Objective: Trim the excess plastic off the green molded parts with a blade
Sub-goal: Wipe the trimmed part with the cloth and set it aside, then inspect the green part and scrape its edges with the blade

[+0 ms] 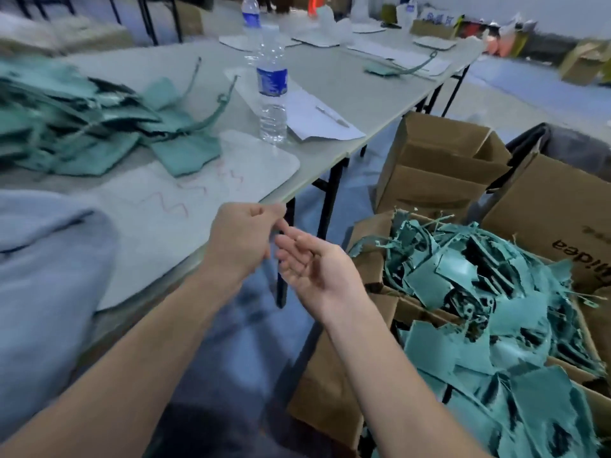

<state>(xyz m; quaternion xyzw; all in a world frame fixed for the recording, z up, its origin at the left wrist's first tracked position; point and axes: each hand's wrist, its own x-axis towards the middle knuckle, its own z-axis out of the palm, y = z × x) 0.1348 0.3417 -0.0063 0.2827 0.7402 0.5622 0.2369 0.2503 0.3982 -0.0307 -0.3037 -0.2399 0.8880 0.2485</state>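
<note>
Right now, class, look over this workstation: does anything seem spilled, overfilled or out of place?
The cardboard box beside the table is overfilled: green pieces heap above its rim and hang over the edges. Nothing else stands out.

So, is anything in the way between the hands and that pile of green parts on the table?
Nothing visible. Only the flat white mat lies between the left hand and the pile of green parts; the water bottle stands off to the right.
</note>
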